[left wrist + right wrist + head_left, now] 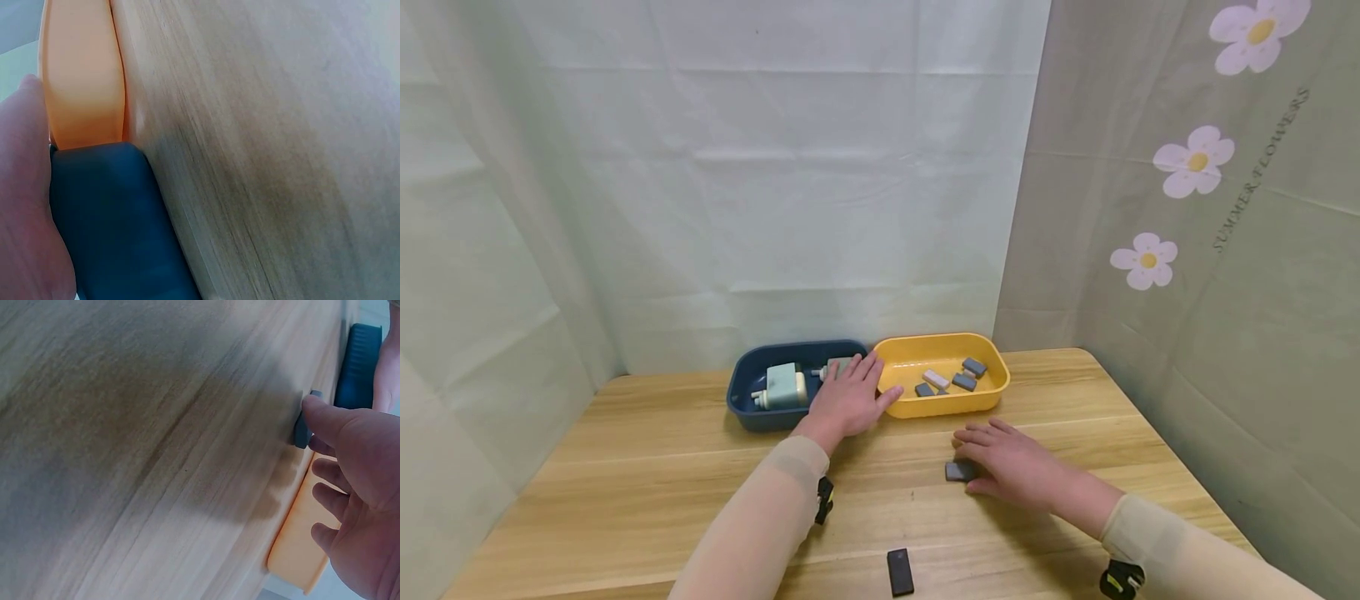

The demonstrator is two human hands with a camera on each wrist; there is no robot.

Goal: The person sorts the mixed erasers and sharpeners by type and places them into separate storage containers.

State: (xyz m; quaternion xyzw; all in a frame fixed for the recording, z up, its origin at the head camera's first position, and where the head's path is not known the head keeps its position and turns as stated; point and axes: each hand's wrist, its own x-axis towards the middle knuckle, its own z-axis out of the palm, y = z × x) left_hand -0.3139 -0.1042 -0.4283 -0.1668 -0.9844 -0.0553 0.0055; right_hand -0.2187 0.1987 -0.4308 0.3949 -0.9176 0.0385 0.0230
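My right hand (1015,468) pinches a small dark grey rectangular block (959,472) between thumb and index finger, low over the table in front of the yellow bin. In the right wrist view, the thumb tip lies on the near side of that block (302,428), and the other fingers are loosely bent. My left hand (848,402) reaches over the right end of the blue bin (775,421), its fingers extended and its thumb at the left rim of the yellow bin (940,407). It partly hides a grey-green thing in the blue bin.
The blue bin also holds a pale blue and cream bottle-like object (784,387) with a nozzle. Several grey blocks and a pale pink one (936,379) lie in the yellow bin. A black block (900,572) lies near the table's front. Behind the bins hangs a curtain (805,208).
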